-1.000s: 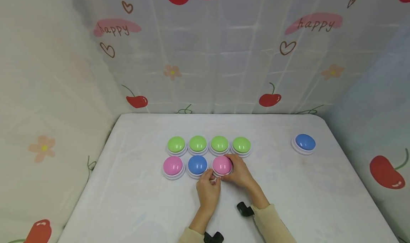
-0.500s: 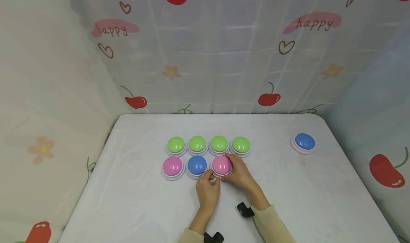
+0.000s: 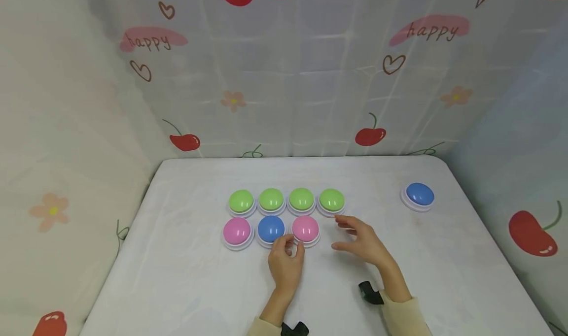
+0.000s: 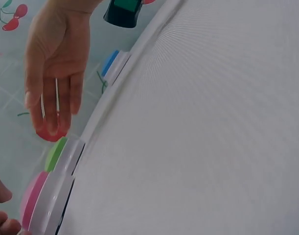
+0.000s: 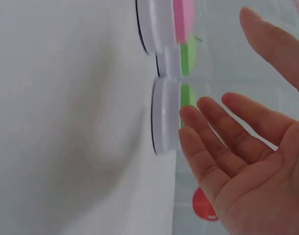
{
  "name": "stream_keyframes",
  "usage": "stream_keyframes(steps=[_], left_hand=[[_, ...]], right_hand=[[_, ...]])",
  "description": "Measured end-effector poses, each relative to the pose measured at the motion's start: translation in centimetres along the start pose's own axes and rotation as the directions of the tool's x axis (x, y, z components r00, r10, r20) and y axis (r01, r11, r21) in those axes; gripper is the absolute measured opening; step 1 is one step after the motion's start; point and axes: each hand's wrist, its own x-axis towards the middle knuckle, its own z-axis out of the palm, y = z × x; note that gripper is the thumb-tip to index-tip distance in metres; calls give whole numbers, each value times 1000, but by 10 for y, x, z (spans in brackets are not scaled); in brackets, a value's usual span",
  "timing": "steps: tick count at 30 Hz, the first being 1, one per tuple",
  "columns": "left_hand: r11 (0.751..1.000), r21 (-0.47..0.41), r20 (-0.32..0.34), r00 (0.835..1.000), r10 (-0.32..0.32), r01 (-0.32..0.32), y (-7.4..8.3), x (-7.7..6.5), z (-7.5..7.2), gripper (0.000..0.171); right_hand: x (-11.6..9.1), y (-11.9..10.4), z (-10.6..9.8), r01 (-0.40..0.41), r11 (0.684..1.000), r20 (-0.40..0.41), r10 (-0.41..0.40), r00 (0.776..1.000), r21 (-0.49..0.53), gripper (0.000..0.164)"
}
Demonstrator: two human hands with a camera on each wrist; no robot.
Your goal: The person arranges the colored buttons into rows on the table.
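In the head view, several green dome buttons [image 3: 271, 199] on white round bases form the back row. In front of them stand a pink button [image 3: 237, 231] at left, a blue button [image 3: 271, 228] in the middle and another pink button [image 3: 305, 229] at right. My left hand [image 3: 285, 267] is at the front of the blue and right pink buttons, fingers loosely bent; contact cannot be told. The left wrist view shows its thumb [image 4: 0, 191] apart from the fingers. My right hand [image 3: 365, 242] hovers right of that pink button, fingers spread, holding nothing.
A separate blue button [image 3: 419, 194] stands at the table's back right. The white table [image 3: 177, 272] carries all the buttons, and a printed curtain [image 3: 284, 80] rises behind its far edge. Black wrist devices [image 3: 371, 293] sit on both wrists.
My right hand has let go of the right pink button and moved away to the right, fingers apart. The left hand stays nearly in place. The head view shifts slightly.
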Motion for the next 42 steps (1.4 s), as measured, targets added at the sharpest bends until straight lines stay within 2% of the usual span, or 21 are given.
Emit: stream_keyframes(steps=[3, 6, 8, 12, 15, 17, 19, 21, 26, 35, 42], left_hand=[[998, -38, 59, 997, 52, -50, 1, -1, 1, 15], [992, -77, 144, 984, 109, -98, 3, -4, 2, 16], [987, -107, 199, 969, 143, -124, 5, -6, 3, 19], [978, -155, 303, 936, 180, -138, 12, -12, 7, 25], [976, -171, 371, 909, 189, -133, 17, -16, 9, 27], [973, -185, 407, 891, 201, -135, 21, -18, 11, 27], [969, -205, 435, 874, 215, -136, 24, -20, 12, 28], [965, -224, 456, 860, 227, -135, 28, -20, 13, 28], [962, -246, 497, 837, 229, -117, 38, -20, 15, 28], [960, -256, 519, 823, 233, -110, 41, -21, 19, 26], [957, -244, 505, 821, 266, -160, 41, -21, 25, 25]], right_hand=[[-6, 12, -30, -16, 1000, -103, 14, 995, -20, 66], [-9, 26, -57, -77, 995, -258, 59, 964, -61, 62], [-10, 35, -74, -147, 986, -359, 110, 927, -78, 65], [-9, 57, -105, -307, 952, -513, 252, 821, -24, 86], [-6, 75, -123, -396, 918, -556, 349, 755, 38, 101], [-3, 87, -131, -439, 896, -549, 397, 735, 60, 106], [-1, 98, -138, -471, 879, -525, 433, 733, 67, 109], [2, 105, -142, -492, 867, -489, 462, 740, 75, 111], [11, 115, -148, -530, 844, -421, 509, 751, 74, 112], [25, 128, -148, -599, 801, -366, 555, 747, -9, 103], [30, 133, -146, -632, 775, -384, 579, 719, -14, 96]])
